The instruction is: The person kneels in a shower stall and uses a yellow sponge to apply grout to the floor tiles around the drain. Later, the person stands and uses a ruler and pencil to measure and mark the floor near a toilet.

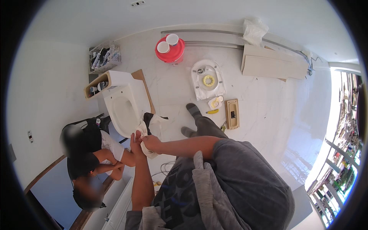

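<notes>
My right hand (151,144) is closed on a bunched white cloth (149,153), part of which hangs below it. Right beside it is my left hand (135,141), its fingers extended and apart against the cloth. Beyond both hands stands a white toilet bowl (124,108) with no seat fitted and its tank uncovered. Against the bowl's near right side lies a black item with pale fabric (148,119), whose kind I cannot make out.
A toilet seat (209,79) with a yellow ring lies on the floor, near a tank lid (232,114). Farther off are a red bucket (171,53) bearing two white cups, cardboard (268,63) and a crate of tubes (105,57). Two seated people (86,157) are at left.
</notes>
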Motion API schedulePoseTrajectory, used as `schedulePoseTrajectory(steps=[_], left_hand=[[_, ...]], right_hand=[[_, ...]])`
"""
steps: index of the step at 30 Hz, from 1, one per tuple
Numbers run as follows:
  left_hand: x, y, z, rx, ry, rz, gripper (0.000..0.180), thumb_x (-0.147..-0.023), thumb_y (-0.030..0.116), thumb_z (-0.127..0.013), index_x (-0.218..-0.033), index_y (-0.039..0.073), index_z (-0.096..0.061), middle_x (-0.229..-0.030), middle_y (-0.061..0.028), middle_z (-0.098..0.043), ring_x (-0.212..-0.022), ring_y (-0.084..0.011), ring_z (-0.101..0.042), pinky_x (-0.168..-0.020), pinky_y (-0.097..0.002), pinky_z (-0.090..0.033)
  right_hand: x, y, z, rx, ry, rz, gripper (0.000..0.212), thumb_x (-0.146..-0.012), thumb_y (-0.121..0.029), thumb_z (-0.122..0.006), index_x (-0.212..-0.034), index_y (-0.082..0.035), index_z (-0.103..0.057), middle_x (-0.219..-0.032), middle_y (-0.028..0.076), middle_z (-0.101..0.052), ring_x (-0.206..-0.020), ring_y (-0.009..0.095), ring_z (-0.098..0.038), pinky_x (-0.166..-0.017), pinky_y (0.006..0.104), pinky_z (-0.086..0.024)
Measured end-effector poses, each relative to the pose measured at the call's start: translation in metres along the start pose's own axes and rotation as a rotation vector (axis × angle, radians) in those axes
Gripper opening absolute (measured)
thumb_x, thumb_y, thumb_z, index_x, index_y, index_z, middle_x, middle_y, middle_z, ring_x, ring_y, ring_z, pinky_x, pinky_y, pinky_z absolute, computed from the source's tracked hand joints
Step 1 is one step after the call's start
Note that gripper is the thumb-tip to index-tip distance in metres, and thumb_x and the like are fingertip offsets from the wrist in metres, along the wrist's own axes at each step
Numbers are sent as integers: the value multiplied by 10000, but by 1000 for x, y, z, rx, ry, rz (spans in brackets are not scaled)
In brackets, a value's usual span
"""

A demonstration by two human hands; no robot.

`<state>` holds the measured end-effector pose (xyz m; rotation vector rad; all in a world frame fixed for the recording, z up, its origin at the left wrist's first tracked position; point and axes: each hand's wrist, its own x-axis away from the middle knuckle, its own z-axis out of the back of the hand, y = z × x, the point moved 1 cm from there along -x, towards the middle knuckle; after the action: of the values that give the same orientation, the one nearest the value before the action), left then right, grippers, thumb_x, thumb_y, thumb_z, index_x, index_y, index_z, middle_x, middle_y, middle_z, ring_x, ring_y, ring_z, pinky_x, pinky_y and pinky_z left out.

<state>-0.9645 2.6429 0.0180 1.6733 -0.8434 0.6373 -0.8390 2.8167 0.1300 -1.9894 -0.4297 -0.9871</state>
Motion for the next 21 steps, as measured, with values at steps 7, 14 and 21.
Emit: schedulePoseTrajectory(steps=[7,14,21], left_hand=[[41,0,-91,-43,-383,71,632,-1043,585,-394,-1282,9,-495,-1177,-143,-618,-1092,-271,-624,-1013,-434,-501],[160,-14,-173,-42,-663,353,886,-1019,675,-332,-1554,-29,-267,-1598,-178,-330,-1494,-302,-301,-1235,-428,-199],[105,-45,77,-651,117,114,704,-1030,534,-488,-1512,34,-367,-1463,-163,-489,-1366,-305,-461,-1150,-473,-306]], right_hand=[[3,-10,20,335,162,703,255,-937,-154,-537,-1103,0,-655,-928,251,-634,-911,428,-628,-833,489,-502],[-23,-1,155,464,394,515,301,-861,-203,-616,-1072,-31,-745,-1023,208,-732,-971,381,-694,-882,439,-547],[49,-12,258,745,242,437,313,-785,-234,-705,-1040,-66,-775,-1001,184,-746,-958,312,-714,-880,383,-548]])
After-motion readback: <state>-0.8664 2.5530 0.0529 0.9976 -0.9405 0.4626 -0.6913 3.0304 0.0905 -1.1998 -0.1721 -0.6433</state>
